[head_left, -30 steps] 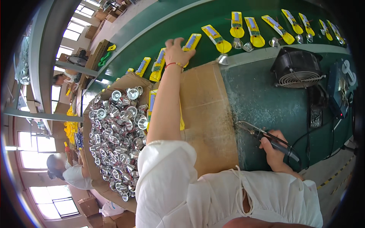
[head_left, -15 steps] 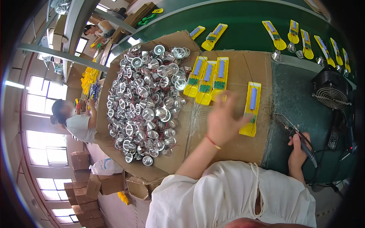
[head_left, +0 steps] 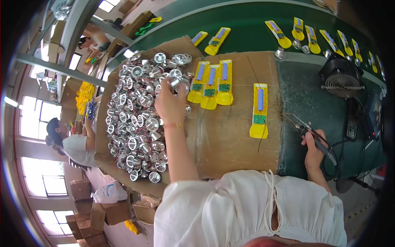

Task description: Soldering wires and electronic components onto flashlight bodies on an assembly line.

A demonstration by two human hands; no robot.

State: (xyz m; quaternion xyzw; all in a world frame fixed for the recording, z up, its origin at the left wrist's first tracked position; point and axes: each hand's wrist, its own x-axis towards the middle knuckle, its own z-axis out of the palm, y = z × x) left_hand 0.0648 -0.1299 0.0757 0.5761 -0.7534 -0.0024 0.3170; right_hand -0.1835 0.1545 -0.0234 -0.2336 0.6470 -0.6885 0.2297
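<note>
My left hand [head_left: 170, 103] is over the upper right of a big pile of silvery lamp reflectors [head_left: 140, 119]. Its thumb and fingers close around one reflector [head_left: 175, 75] at the top of the pile. In my right hand [head_left: 314, 152] is a soldering iron [head_left: 325, 151], its metal tip pointing up and left over the dark mat. Between the hands, one yellow flashlight housing [head_left: 259, 111] lies on cardboard, with a blue cell, a green circuit board and a loose wire. Three similar yellow housings [head_left: 210, 84] lie side by side right of the pile.
A cardboard sheet [head_left: 234, 152] covers the middle of the bench. A black fan [head_left: 342, 76] stands at the right. Along the far green conveyor [head_left: 242, 24] lie several more yellow housings, some with reflectors. Other people [head_left: 76, 144] work at the left.
My left hand has moved left from beside the single housing to the reflector pile. The right hand still holds the soldering iron. The whole view has shifted slightly.
</note>
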